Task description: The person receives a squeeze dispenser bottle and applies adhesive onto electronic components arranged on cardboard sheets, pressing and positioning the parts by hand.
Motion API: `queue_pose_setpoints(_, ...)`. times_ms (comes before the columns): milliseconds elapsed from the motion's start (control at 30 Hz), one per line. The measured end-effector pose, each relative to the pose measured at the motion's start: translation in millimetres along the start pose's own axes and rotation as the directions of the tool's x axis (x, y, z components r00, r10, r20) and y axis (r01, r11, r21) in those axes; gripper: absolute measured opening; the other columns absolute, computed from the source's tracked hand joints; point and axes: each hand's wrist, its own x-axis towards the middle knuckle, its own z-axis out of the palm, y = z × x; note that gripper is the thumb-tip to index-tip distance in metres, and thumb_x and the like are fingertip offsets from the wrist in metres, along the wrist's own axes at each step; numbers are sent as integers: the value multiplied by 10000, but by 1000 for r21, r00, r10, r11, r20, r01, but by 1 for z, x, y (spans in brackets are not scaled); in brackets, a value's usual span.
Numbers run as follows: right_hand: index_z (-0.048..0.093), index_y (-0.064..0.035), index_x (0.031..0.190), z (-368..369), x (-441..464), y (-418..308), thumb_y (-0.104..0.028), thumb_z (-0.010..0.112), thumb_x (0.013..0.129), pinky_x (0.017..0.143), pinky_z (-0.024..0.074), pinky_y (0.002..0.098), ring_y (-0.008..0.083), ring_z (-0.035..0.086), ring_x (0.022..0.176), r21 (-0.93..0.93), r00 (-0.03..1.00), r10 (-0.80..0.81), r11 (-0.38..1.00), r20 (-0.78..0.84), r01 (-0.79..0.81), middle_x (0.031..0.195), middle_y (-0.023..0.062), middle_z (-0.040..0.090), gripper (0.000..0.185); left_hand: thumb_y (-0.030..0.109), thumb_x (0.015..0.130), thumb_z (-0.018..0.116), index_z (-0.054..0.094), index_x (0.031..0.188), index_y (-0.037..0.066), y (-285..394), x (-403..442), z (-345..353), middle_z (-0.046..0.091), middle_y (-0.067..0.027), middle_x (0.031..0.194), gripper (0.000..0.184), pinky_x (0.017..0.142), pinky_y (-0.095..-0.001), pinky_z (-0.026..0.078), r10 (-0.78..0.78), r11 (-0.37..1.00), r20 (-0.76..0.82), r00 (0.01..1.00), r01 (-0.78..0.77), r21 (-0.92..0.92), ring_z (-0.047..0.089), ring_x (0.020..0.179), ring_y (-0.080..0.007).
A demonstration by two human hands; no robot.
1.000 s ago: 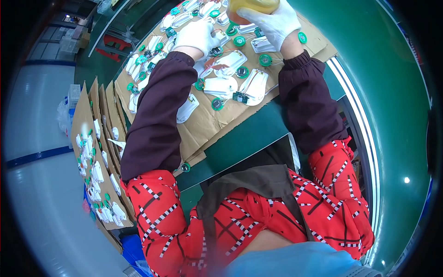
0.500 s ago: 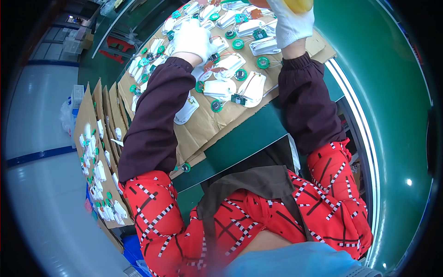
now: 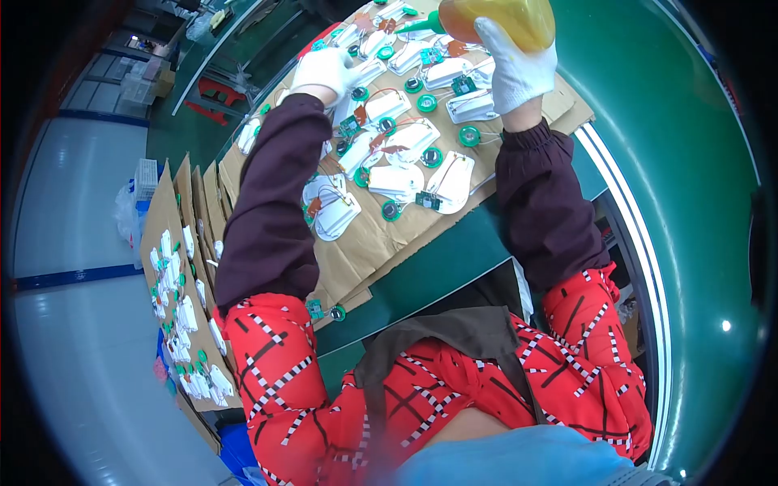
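My right hand [image 3: 519, 74], in a white glove, grips a squeeze bottle [image 3: 519, 20] of amber liquid. The bottle is tilted on its side, its green nozzle [image 3: 421, 26] pointing left over the far white plastic housings [image 3: 379, 42]. My left hand [image 3: 322, 73], also gloved, is among the housings at the board's left, fingers bent together against a white piece; what they hold is hidden. Around both hands lie housings with thin wires, green-rimmed round parts [image 3: 427, 103] and small green circuit boards [image 3: 463, 85]. A brown cardboard sheet [image 3: 356, 255] lies under them.
More cardboard sheets [image 3: 186, 211] stand upright at the left, the front one bearing similar white parts. The green tabletop [image 3: 438, 259] shows beyond the cardboard. A red stool [image 3: 215, 101] is on the floor at the far left. A white edge strip [image 3: 632, 219] runs down the right.
The bottle has come further into view, with its nozzle now visible at left. My left hand has shifted slightly up and left. The view has moved, so the board appears lower.
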Motion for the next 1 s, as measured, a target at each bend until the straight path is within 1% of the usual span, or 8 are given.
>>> queue_pose_setpoints(133, 503, -24, 1222, 1, 0, 1, -103, 813, 700, 885, 475, 298, 171, 587, 1006, -11, 998, 56, 998, -40, -57, 1113, 73, 604, 612, 289, 726, 694, 715, 884, 93, 13, 6, 17, 687, -136, 870, 252, 808, -358, 502, 39, 974, -21, 999, -33, 223, 664, 838, -285)
queue_pose_setpoints(200, 569, -5, 1123, -6, 3, 4, -47, 721, 799, 817, 490, 275, 157, 608, 929, -130, 999, -19, 991, 47, 25, 1048, 71, 643, 360, 260, 764, 648, 712, 845, 103, 11, 11, 22, 686, -132, 837, 188, 785, -377, 502, 80, 928, -59, 995, -53, 370, 666, 812, -292)
queue_pose_setpoints(433, 571, -9, 1132, -7, 5, 8, -53, 728, 793, 833, 493, 279, 157, 614, 925, -188, 989, 35, 982, 144, -7, 1040, 71, 645, 376, 260, 828, 566, 687, 945, 126, 3, 7, 17, 677, -137, 827, 215, 753, -412, 499, 136, 978, -99, 986, -118, 174, 656, 799, -323)
queue_pose_setpoints(500, 572, -14, 1143, 6, 4, 10, -120, 724, 811, 788, 510, 282, 161, 622, 912, -240, 976, 74, 970, 205, -23, 1046, 73, 645, 380, 202, 875, 498, 607, 1004, 35, 5, 3, 9, 658, -211, 950, 237, 775, -421, 508, 125, 990, -75, 989, -119, 76, 650, 871, -353)
queue_pose_setpoints(633, 595, -2, 1068, 40, 9, 21, -327, 814, 706, 767, 526, 276, 169, 663, 881, -389, 906, 170, 921, 387, -7, 993, 98, 679, 533, 203, 889, 486, 574, 1052, 45, 8, 6, 7, 656, -208, 957, 244, 777, -426, 507, 126, 992, -120, 985, -123, 39, 644, 906, -351)
queue_pose_setpoints(767, 598, -12, 1066, 57, 5, 35, -377, 814, 691, 759, 524, 286, 186, 668, 876, -540, 912, 206, 841, 356, 20, 999, 102, 681, 566, 191, 885, 488, 567, 1054, 36, 7, 8, 8, 654, -206, 981, 243, 786, -420, 507, 117, 993, -160, 980, -115, 16, 639, 932, -343)
queue_pose_setpoints(900, 619, -28, 1050, 61, 3, 40, -393, 818, 680, 764, 521, 288, 195, 671, 880, -519, 923, 133, 851, 361, 81, 992, 93, 687, 556, 183, 865, 514, 625, 1038, 64, -1, 10, 8, 657, -184, 1006, 237, 819, -407, 500, 129, 991, -152, 980, -131, -4, 637, 949, -329)
queue_pose_setpoints(1000, 537, -24, 1182, 68, 4, 36, -232, 850, 648, 886, 473, 298, 182, 606, 986, -629, 943, 166, 775, 288, 56, 1074, 87, 632, 653, 211, 847, 541, 688, 1004, 104, -7, 15, 10, 661, -162, 1011, 240, 848, -398, 488, 130, 989, -69, 989, -134, -57, 635, 953, -317)
